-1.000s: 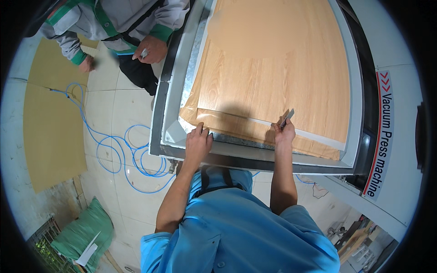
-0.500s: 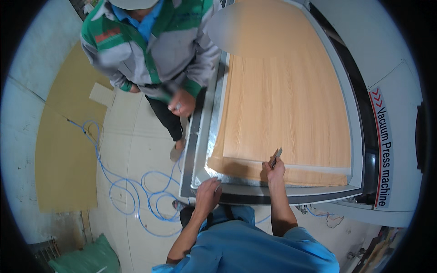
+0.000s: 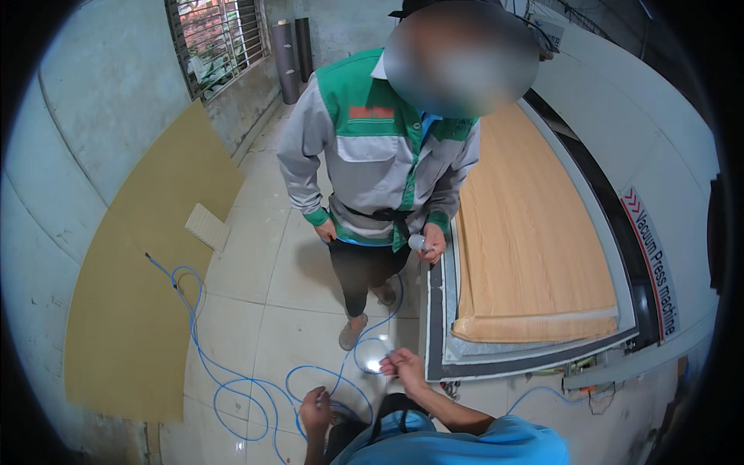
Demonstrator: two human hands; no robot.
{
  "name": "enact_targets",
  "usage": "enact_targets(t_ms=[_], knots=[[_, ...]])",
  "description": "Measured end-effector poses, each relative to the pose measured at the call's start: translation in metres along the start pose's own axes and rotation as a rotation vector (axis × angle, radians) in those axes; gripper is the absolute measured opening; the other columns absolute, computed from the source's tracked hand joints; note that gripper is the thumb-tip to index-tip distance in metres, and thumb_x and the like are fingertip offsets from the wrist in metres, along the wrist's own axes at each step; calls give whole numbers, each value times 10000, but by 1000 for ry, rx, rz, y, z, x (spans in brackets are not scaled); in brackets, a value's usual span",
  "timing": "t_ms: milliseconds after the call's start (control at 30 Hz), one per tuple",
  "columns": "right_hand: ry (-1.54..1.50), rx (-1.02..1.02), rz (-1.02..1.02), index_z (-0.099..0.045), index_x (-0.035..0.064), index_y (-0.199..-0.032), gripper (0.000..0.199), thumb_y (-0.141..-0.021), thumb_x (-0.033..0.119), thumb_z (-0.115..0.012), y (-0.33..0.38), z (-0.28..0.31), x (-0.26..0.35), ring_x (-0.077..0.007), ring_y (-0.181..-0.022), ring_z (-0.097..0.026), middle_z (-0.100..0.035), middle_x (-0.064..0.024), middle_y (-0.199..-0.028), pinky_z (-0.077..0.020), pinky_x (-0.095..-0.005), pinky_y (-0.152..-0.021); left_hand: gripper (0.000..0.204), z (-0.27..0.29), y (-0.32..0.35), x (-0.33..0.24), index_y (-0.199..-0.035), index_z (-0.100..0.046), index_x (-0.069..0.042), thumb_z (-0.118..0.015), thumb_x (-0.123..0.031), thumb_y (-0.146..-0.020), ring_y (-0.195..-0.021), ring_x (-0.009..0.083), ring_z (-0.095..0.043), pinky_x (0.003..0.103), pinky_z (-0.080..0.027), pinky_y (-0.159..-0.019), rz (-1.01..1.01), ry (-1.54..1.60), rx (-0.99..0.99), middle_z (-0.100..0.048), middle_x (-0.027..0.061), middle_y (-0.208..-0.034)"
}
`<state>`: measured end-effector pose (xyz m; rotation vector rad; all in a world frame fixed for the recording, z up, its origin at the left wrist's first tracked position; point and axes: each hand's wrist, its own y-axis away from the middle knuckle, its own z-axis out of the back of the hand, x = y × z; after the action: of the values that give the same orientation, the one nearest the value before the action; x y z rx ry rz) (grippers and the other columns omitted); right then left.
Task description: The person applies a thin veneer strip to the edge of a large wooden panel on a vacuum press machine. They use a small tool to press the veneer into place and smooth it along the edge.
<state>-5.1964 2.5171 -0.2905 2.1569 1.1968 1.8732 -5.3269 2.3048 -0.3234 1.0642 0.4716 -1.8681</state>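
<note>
While both of the wearer's hands sit low in the head view, at about six o'clock, neither rests on the bench. The right hand (image 3: pixel 403 364) is raised off the corner of the press bed, fingers curled in narrow with the tips pinched together; whether anything small is held between them cannot be told. The left hand (image 3: pixel 316 411) hangs lower, toward seven o'clock, fingers bent in a loose curl close to the thin blue hose (image 3: pixel 232 384) that loops in glossy coils over the pale glazed floor tiles (image 3: pixel 256 279); contact with it cannot be told.

At three o'clock lies the wood-grain panel (image 3: pixel 527 248), a flat rectangular sheet with a light oak pattern and a smooth matt skin, set inside the grey metal frame (image 3: pixel 434 310) of the white press machine (image 3: pixel 659 194).

At twelve o'clock a co-worker (image 3: pixel 380 170) in a grey and green jacket stands just beside the frame, one hand closed round a small white cylindrical object (image 3: pixel 418 243).

At nine o'clock a large tan fibreboard sheet (image 3: pixel 147 294) leans on the rough plastered wall, a small ribbed offcut (image 3: pixel 206 227) in front of it
</note>
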Motion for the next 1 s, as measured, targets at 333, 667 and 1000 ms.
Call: enact_targets(t_ms=[333,667,1000], knots=[[184,98,7,-600,1,-933,167,-935,157,-541,-22,-168,-22,-78,-562,-467,-531,5,-662,-366,-243,-506,237,106,-96,64,-1019,-646,69,-611,-138,-907,-784,121,-584,255,-476,-717,122,359,-93,-670,80,-889],[261,359,114,-582,51,-830,190,-945,198,-545,-242,-383,-8,-66,-560,-447,-506,22,-638,-361,-249,-513,412,180,-269,206,-1108,-644,-36,-576,-371,-878,-872,225,-654,381,-484,-731,315,72,-21,-683,157,-980],[134,293,214,-573,16,-854,157,-932,143,-526,-457,-507,197,-84,-582,-461,-503,-1,-639,-381,-262,-530,330,163,-576,132,-1077,-620,30,-581,-244,-897,-737,181,-645,276,-494,-576,413,449,-174,-675,123,-898]])
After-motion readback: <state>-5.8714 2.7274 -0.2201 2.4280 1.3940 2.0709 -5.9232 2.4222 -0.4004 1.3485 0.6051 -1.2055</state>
